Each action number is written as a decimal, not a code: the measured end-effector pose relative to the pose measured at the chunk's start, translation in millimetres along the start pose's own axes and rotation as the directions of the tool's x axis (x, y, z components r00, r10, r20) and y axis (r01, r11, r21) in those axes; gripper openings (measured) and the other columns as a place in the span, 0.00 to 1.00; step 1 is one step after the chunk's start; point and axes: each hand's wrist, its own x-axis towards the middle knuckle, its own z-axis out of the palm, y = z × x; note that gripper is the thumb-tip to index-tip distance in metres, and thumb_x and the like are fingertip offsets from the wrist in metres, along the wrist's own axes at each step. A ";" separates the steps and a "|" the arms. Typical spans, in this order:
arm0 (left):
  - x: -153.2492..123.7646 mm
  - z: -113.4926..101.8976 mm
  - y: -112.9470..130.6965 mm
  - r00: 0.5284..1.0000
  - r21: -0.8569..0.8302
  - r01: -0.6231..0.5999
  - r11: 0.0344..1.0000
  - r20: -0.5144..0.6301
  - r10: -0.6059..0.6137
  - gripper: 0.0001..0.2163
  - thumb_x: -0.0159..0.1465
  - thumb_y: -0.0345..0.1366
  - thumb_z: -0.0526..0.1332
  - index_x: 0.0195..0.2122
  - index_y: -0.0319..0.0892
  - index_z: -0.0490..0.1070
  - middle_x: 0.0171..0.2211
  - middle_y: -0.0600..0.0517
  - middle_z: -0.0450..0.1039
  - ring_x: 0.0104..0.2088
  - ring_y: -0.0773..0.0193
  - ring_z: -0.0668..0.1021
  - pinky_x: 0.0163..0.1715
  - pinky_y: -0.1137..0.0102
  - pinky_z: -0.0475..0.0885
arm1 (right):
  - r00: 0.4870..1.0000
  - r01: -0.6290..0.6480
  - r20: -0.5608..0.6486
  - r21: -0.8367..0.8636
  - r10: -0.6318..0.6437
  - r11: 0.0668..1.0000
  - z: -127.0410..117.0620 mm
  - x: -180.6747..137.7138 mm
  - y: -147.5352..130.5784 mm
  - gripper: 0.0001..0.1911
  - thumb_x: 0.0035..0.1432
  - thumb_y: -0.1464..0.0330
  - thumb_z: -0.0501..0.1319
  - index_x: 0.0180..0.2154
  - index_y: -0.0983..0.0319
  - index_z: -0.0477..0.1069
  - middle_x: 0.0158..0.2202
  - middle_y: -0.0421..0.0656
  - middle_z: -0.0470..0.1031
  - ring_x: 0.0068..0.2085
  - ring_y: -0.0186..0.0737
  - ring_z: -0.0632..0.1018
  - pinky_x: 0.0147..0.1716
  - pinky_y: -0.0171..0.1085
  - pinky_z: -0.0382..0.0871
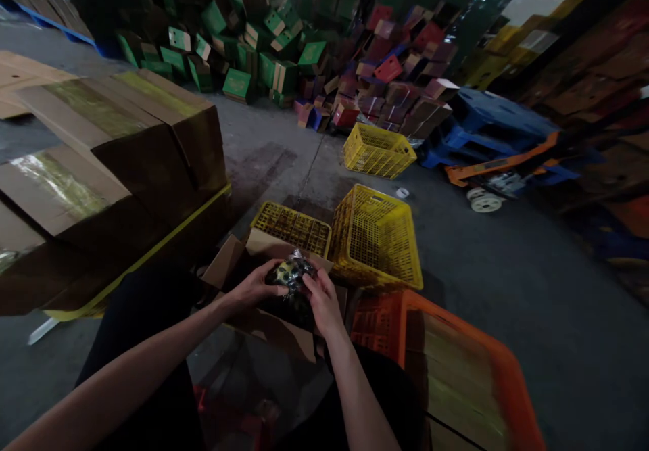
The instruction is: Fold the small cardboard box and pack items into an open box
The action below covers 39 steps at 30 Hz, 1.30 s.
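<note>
Both of my hands hold a shiny plastic-wrapped bundle (289, 272), yellow-green with dark spots; what is inside the wrap I cannot make out. My left hand (259, 285) is closed round its left side, thumb toward me. On the right side, my right hand (321, 294) grips the wrap with bent fingers. Directly beneath is a cardboard box (289, 335) with its flaps raised, standing between my knees. Its inside is dark, and its contents are unclear.
Yellow crates (378, 234) stand beyond the box, and an orange crate (456, 329) holding taped cartons is at my right. Taped cardboard boxes (152, 140) are stacked at left. Farther back are heaped green boxes (238, 84), blue pallets (476, 126) and an orange pallet jack (501, 167).
</note>
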 end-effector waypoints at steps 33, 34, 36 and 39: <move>-1.2 3.0 8.5 0.989 -0.191 0.151 0.970 0.035 -0.147 0.23 0.57 0.46 0.71 0.50 0.38 0.77 0.44 0.45 0.81 0.44 0.51 0.80 0.48 0.61 0.72 | 0.992 -0.039 -0.124 -0.020 0.036 0.999 -8.0 0.8 -5.3 0.18 0.51 0.54 0.70 0.41 0.55 0.79 0.43 0.42 0.81 0.45 0.48 0.79 0.40 0.40 0.73; -1.0 2.6 7.5 0.988 -0.192 0.154 0.969 0.029 -0.152 0.23 0.57 0.47 0.71 0.50 0.38 0.78 0.43 0.45 0.81 0.43 0.51 0.80 0.47 0.62 0.72 | 0.992 -0.037 -0.121 -0.022 0.034 0.999 -8.5 0.9 -4.6 0.17 0.51 0.54 0.70 0.40 0.56 0.79 0.41 0.42 0.81 0.44 0.47 0.80 0.40 0.40 0.73; -0.3 1.7 5.8 0.988 -0.194 0.154 0.969 0.018 -0.154 0.23 0.57 0.46 0.71 0.50 0.37 0.78 0.42 0.45 0.81 0.42 0.52 0.81 0.46 0.62 0.72 | 0.993 -0.039 -0.111 -0.023 0.037 0.999 -9.2 0.9 -3.7 0.17 0.51 0.53 0.69 0.39 0.56 0.79 0.40 0.41 0.81 0.42 0.47 0.80 0.40 0.40 0.72; 0.7 0.7 5.0 0.991 -0.199 0.130 0.971 -0.003 -0.133 0.23 0.56 0.45 0.72 0.50 0.38 0.78 0.44 0.45 0.80 0.43 0.52 0.80 0.47 0.63 0.72 | 0.994 -0.045 -0.099 -0.018 0.043 0.999 -8.6 0.4 -4.1 0.18 0.50 0.53 0.70 0.40 0.55 0.80 0.39 0.41 0.81 0.40 0.47 0.80 0.39 0.41 0.72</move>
